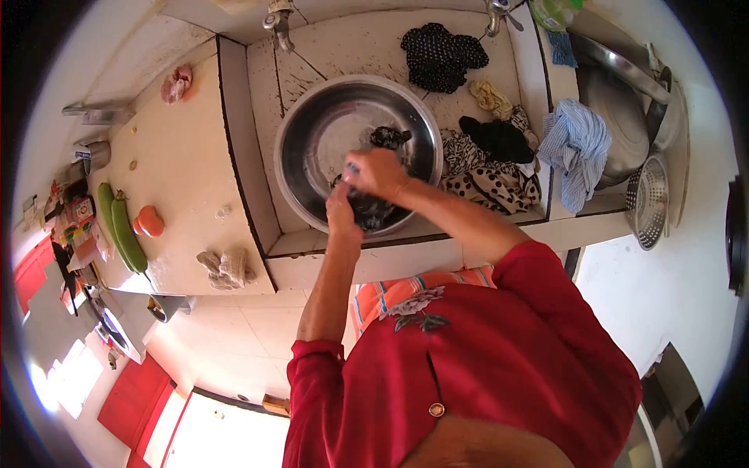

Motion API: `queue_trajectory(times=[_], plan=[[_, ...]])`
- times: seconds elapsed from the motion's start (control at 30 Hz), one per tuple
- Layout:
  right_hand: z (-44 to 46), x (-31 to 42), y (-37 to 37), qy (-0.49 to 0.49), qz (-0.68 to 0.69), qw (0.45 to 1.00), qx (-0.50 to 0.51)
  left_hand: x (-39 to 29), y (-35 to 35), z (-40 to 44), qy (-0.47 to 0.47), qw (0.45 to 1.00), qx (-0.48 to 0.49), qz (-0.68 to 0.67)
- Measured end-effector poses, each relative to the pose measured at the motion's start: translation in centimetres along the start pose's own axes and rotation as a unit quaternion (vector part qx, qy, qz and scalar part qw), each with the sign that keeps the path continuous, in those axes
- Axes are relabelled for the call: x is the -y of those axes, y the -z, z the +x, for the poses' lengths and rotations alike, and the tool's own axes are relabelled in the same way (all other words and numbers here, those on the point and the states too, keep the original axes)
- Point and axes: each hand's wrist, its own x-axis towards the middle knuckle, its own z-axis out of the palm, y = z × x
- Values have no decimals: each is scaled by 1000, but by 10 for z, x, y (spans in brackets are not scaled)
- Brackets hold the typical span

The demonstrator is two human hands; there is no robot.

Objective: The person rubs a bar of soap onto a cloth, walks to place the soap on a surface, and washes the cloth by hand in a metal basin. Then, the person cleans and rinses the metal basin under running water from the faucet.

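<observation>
Both hands are over a large steel basin standing in the sink. My right hand is closed around a dark wet cloth. My left hand is closed against the same cloth, just below and left of the right hand. Part of the cloth hangs down to the basin's near side, and the grip itself is partly hidden and a little blurred. Another dark, sudsy bunch lies farther back in the basin; whether it is joined to the held cloth I cannot tell.
Right of the basin lie a black dotted cloth, a yellowish cloth and patterned cloths. A striped blue cloth hangs over the sink's right edge by a colander. Taps overhang the back. Vegetables lie on the left counter.
</observation>
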Motion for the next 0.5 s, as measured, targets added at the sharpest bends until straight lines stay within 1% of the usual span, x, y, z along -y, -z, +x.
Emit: queue_trajectory(times=[0.03, 0.07, 0.13, 0.17, 0.2, 0.23, 0.3, 0.33, 0.37, 0.43, 0.47, 0.5], plan=[[3, -10, -1, 3, -22, 1000, 5, -2, -2, 0, 0, 999, -5, 50], [2, -19, -4, 4, -43, 999, 12, 4, 3, 6, 10, 1000, -8, 21], [5, -36, -12, -5, -63, 998, 20, -1, -1, -2, -29, 999, -25, 23], [4, -46, -13, -15, -53, 998, -11, -2, 0, -6, -47, 998, -36, 25], [4, -60, -13, -23, -41, 998, -41, 3, 28, 14, -91, 993, 63, 40], [5, -71, -9, -27, -29, 997, -70, -2, 42, 22, -128, 985, 58, 97], [4, -78, 13, -51, -53, 996, -53, -11, 65, 32, -199, 956, 45, 211], [5, -89, 15, -20, -87, 993, -80, -13, 70, 35, -178, 954, 16, 242], [5, -95, 9, -67, -94, 993, -30, -12, 73, 39, -122, 969, 8, 216], [5, -98, 1, -159, -106, 979, 75, -27, 51, 24, -7, 988, -11, 157], [1, -98, -11, -175, -89, 978, 70, -20, 55, 36, 45, 994, 17, 95], [1, -95, -17, -189, -25, 977, 97, -9, 62, 59, 95, 994, 45, 32]])
